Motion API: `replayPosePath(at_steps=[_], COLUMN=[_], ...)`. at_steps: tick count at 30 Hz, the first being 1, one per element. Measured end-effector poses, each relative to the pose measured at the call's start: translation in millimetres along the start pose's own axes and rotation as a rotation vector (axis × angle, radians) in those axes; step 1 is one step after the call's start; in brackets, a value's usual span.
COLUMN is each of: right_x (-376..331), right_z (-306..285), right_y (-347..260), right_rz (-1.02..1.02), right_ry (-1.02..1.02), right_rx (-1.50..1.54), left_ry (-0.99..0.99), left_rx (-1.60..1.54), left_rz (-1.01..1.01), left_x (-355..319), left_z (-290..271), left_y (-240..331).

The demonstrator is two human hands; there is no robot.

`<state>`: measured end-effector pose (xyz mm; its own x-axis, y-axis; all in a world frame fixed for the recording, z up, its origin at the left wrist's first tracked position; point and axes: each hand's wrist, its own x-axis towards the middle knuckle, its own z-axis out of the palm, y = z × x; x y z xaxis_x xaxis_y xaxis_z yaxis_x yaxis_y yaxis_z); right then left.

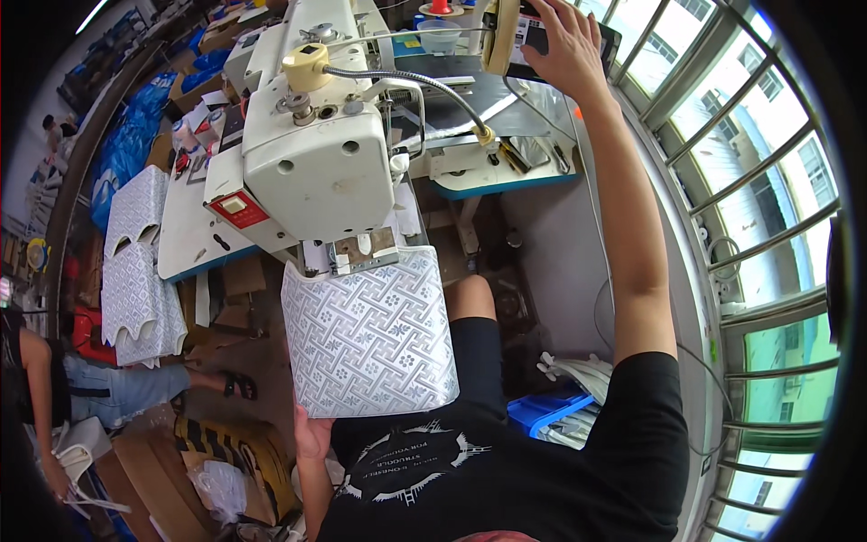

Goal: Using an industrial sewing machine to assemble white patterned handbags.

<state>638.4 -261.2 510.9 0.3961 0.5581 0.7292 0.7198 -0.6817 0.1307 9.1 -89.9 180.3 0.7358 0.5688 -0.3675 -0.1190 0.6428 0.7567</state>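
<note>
A white and grey patterned fabric piece, shaped like a bag (372, 339), hangs from the front of a cream industrial sewing machine (316, 172). Its upper edge lies at the metal plate (366, 253) under the machine head. At the fabric's lower left corner is my left hand (312, 438), touching it from below; the fingers are mostly hidden behind the cloth. My right arm reaches far up and to the right. There my right hand (567, 45) is open, fingers spread against a dark control box (535, 41) with a beige edge.
Similar patterned pieces (135, 271) hang over the table's left side. A bendy lamp neck (424, 81) arches over the machine. Barred windows (759, 181) line the right. A blue bin (546, 411) stands low beside me. Another person (99, 388) sits at left near cardboard boxes (149, 488).
</note>
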Motion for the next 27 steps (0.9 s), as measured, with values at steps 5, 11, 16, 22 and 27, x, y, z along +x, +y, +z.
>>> replayPosePath(at_steps=[5,11,16,22,27], right_x=[-5,6,5,-2,-9], right_z=[22,14,14,7,7], right_y=[19,8,1,-4,5], right_rz=[-0.273,-0.063,-0.011,-0.009,0.005], right_ry=[0.199,0.074,0.053,0.075,0.068], right_rx=[0.930,0.000,-0.061,-0.061,-0.057], left_ry=[-0.010,0.078,0.154,0.202,0.208], left_rx=[0.068,0.101,0.276,0.353,0.340], left_rz=[0.010,-0.009,0.027,0.049,0.009], left_x=[-6,-30,-29,-31,-37], left_z=[2,16,58,76,74], left_y=[4,26,68,87,91])
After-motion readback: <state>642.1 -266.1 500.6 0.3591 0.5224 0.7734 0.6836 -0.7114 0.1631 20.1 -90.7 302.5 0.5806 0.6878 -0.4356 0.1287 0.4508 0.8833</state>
